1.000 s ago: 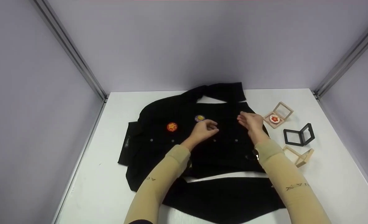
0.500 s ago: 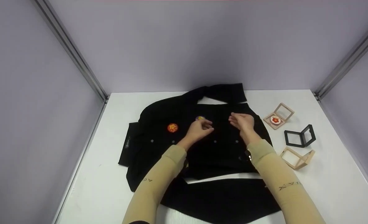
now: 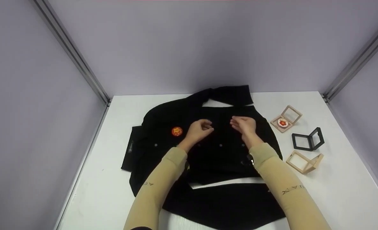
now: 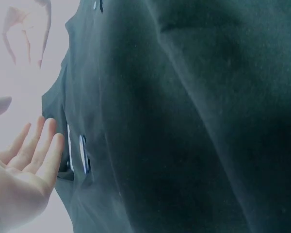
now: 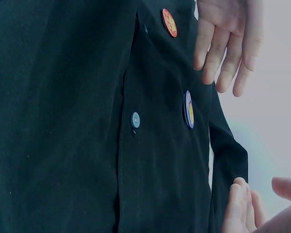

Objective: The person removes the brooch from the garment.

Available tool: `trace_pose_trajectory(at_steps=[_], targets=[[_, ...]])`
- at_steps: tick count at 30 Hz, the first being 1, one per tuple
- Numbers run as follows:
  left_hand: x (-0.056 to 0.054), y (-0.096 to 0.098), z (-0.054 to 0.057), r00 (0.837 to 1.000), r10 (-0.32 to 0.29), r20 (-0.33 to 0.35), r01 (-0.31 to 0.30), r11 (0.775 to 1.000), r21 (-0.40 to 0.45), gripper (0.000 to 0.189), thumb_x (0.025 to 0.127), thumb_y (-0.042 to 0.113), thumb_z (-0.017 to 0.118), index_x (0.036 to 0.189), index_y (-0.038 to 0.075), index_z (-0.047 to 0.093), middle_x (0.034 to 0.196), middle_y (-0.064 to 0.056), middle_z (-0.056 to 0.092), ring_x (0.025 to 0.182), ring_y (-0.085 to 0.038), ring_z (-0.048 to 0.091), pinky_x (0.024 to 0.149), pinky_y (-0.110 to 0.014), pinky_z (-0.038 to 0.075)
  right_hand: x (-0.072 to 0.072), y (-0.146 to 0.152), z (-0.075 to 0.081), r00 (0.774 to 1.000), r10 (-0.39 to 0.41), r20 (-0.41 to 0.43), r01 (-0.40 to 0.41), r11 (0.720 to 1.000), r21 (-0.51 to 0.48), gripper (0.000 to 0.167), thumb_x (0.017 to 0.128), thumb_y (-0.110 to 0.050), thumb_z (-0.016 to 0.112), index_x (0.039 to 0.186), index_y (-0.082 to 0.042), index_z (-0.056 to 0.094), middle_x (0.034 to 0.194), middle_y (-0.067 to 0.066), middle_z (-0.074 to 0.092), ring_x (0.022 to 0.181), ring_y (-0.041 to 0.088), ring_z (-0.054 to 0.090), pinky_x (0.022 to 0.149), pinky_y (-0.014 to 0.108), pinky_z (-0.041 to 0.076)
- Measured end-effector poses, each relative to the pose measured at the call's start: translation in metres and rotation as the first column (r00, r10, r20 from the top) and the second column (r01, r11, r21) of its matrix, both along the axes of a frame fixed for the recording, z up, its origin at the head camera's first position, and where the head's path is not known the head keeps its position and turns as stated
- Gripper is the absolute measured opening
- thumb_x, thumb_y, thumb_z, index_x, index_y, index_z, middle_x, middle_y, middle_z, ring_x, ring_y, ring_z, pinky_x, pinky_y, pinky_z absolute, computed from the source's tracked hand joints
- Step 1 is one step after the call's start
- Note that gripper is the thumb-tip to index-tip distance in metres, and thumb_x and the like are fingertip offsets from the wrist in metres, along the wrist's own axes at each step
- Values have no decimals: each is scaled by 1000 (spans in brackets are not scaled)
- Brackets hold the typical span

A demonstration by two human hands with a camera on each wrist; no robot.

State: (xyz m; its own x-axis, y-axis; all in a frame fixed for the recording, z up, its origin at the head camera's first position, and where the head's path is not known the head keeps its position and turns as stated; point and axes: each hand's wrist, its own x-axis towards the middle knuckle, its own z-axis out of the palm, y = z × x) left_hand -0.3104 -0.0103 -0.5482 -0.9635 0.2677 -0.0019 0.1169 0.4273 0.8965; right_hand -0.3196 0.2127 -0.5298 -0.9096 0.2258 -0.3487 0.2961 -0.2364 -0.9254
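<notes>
A black buttoned shirt [image 3: 227, 166] lies spread out. A red-and-yellow round badge [image 3: 177, 131] sits on it. My left hand [image 3: 198, 131] hovers above the shirt, fingers loosely bent and holding nothing. It hides a purple-rimmed badge [image 5: 189, 109] in the head view; the right wrist view shows that badge on the cloth beyond the button row. To the right, my right hand [image 3: 244, 127] hangs over the shirt with relaxed fingers, also holding nothing. The palms roughly face each other, with a gap between them.
Three hinged display frames stand on the white table [image 3: 102, 191] to the right: a pale wooden one [image 3: 276, 124] holding a red-flower badge [image 3: 282, 123], a black one [image 3: 304, 148], and another wooden one [image 3: 294, 166]. Grey panels [image 3: 189, 48] enclose the table.
Both hands have moved left over the shirt, the right one farther. The purple-rimmed badge, visible earlier in the head view, is now covered by the left hand. Shirt and frames lie as before.
</notes>
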Motion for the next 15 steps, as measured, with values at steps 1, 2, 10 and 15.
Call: trace_pose_trajectory(at_steps=[1,2,10,15], targets=[[-1,-1,1,1000,7,-2,-7,1000,1,36,99,10,73,130,-5,68,123,-20,75,114,-34,73,101,-39,61,0,-1,0,1000,3,-3,-3,1000,-1,6,100,-1,68,99,-1,74,74,-1,76,74,10,77,84,26,66],[-1,-2,1,1000,15,-4,-15,1000,0,35,99,11,73,130,-5,68,123,-20,75,114,-34,73,101,-39,61,0,-2,-1,1000,6,-6,-6,1000,-1,7,100,-1,68,103,1,74,76,-1,77,75,10,77,85,26,66],[-8,-8,-3,997,71,-18,-71,997,5,32,97,10,75,126,-4,71,121,-19,77,112,-33,74,100,-37,61,0,-12,-7,1000,24,-9,-24,999,32,30,101,-1,67,128,13,67,85,1,79,80,11,78,101,35,62],[-12,-10,-6,994,111,5,-111,994,6,35,97,11,76,128,-5,70,121,-20,76,113,-33,74,99,-38,62,-2,-20,-12,999,36,-28,-35,999,33,26,102,1,66,125,13,68,83,0,77,79,9,76,100,35,63]])
